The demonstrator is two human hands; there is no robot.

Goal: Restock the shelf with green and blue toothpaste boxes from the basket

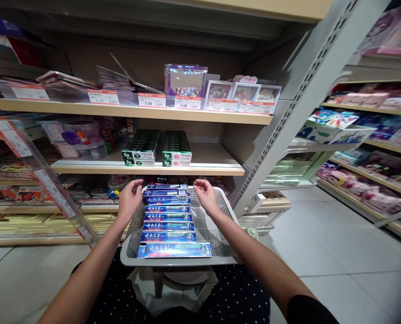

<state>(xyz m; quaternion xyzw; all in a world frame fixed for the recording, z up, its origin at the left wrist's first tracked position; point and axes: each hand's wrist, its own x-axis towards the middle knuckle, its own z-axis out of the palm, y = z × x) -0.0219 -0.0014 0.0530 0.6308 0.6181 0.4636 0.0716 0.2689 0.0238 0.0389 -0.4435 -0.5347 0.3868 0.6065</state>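
Note:
A grey plastic basket is in front of me, holding several blue toothpaste boxes laid in rows. My left hand hovers at the basket's far left, beside the end of the boxes, fingers loosely curved and apart with nothing in them. On the opposite side, my right hand is raised over the far right part of the basket, also open and holding nothing. Bare mesh shows on the right of the basket floor. Just beyond, two stacks of green-and-white toothpaste boxes stand on the lower shelf.
Above is a shelf with price labels, booklets and small boxed goods. Clear plastic tubs stand left of the green boxes. A grey slotted upright rises at the right. A small stool shows below the basket.

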